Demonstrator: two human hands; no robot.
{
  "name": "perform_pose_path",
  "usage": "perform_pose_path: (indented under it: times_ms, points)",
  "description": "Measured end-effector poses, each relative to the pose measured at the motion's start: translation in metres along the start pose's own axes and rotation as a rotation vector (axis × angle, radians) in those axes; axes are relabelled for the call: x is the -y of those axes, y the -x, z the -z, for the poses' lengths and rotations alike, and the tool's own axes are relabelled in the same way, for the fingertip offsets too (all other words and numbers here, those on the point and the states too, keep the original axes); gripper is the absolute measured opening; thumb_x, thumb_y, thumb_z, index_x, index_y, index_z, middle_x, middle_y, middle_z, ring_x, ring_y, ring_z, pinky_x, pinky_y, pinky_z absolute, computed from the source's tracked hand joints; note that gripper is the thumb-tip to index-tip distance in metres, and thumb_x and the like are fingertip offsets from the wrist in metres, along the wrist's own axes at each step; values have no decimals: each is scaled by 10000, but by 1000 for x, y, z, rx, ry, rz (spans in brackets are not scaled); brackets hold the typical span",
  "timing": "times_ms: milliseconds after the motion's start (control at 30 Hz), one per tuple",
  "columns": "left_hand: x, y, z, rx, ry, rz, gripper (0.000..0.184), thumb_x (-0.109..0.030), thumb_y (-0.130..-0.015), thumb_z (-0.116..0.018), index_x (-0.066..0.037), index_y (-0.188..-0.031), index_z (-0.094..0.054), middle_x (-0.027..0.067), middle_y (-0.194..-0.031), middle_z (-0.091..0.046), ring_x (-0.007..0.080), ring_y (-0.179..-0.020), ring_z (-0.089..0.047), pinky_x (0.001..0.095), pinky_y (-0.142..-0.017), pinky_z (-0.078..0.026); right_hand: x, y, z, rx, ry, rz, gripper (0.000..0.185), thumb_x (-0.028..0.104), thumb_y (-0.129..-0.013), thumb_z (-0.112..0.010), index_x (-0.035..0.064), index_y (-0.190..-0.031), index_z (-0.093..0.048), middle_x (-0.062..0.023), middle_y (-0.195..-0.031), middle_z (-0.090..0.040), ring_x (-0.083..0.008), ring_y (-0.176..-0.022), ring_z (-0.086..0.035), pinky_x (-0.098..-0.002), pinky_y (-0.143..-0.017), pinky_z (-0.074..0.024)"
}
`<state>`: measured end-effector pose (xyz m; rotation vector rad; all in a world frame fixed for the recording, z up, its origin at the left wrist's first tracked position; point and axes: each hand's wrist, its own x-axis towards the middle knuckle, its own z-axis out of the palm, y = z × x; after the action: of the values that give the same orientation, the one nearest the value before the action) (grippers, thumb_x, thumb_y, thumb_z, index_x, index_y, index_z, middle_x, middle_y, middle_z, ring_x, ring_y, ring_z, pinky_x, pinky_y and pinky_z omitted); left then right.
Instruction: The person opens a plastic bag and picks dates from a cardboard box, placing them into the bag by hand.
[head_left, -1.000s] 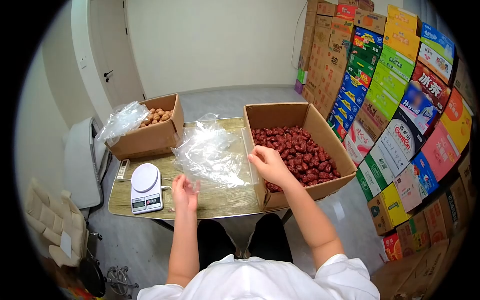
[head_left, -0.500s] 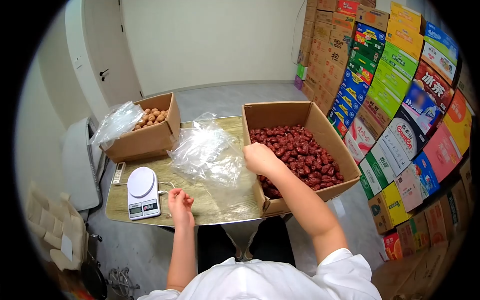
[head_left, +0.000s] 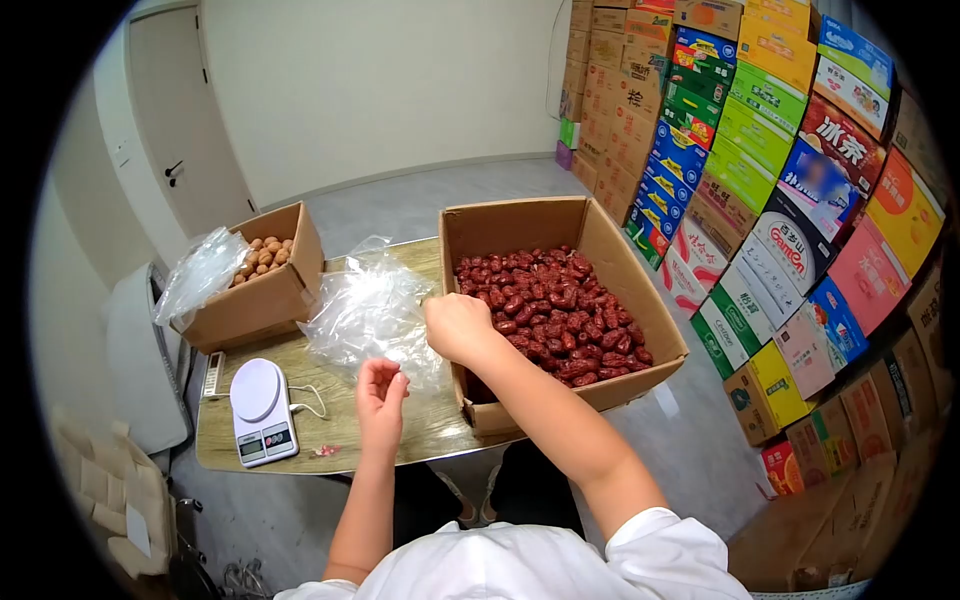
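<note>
My right hand is closed, its knuckles up, over the left wall of a cardboard box and beside a heap of clear plastic bags. Its fingertips are hidden, so I cannot make out what they hold. Dark red dried jujubes fill the lower part of that box. My left hand hovers over the table's front part near the bags, palm partly up, fingers loosely curled and thumb apart. Nothing shows in it. A white kitchen scale with a round platform lies left of it.
A smaller cardboard box of walnuts stands at the table's back left, a plastic bag over its edge. The scale's white cable curls on the wooden tabletop. Stacked cartons line the right side.
The view has shifted, so the table scene sits further left. My right hand has moved slightly left relative to the jujube box. My left hand has come closer to my right and the bags.
</note>
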<state>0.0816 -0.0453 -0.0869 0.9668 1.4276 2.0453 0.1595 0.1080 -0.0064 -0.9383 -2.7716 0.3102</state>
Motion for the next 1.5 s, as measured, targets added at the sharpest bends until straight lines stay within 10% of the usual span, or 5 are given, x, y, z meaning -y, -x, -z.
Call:
perform_pose_path:
  times_ms: [233,433,600,1133,1500]
  points:
    - [-12,-1,-16,95,-355,-180,340,-36,-833,-692,-28,-1137,-540,56,-920,-571,115,-787,-531,274,-739,-467,-4,6,-1,-551,-381,136,227,248,-884,-635,24,-847,-653,-139,-756,-669,-343,-707,-658,-450,-685,-532]
    - [-29,-6,-23,157,-649,-434,652,-31,-734,-754,-58,-1320,-469,75,-1087,-525,146,-820,-497,284,-751,-444,6,-1,-9,-286,-739,37,250,233,-866,-663,11,-780,-587,-177,-710,-642,-355,-705,-649,-446,-651,-508]
    - [-28,-26,-34,115,-694,-416,842,-92,-635,-823,-85,-1376,-422,74,-1122,-516,153,-814,-496,288,-698,-443,0,-10,-29,-290,-918,32,218,141,-867,-663,5,-742,-547,-88,-629,-593,-140,-566,-575,-326,-519,-448]
    - [-61,-56,-14,342,-656,-136,793,-195,-507,-912,-60,-1182,-518,5,-870,-570,108,-731,-514,263,-657,-454,1,-6,-17,16,-1126,20,332,165,-839,-750,36,-638,-519,-54,-615,-610,-105,-507,-593,-266,-442,-447]
    - [-39,-62,5,429,-396,-148,627,-632,-951,-476,-12,-1008,-547,50,-757,-616,117,-680,-630,255,-607,-521,-3,-10,-27,-12,-1021,93,418,296,-745,-823,38,-579,-539,-85,-553,-597,-144,-522,-586,-323,-499,-474]
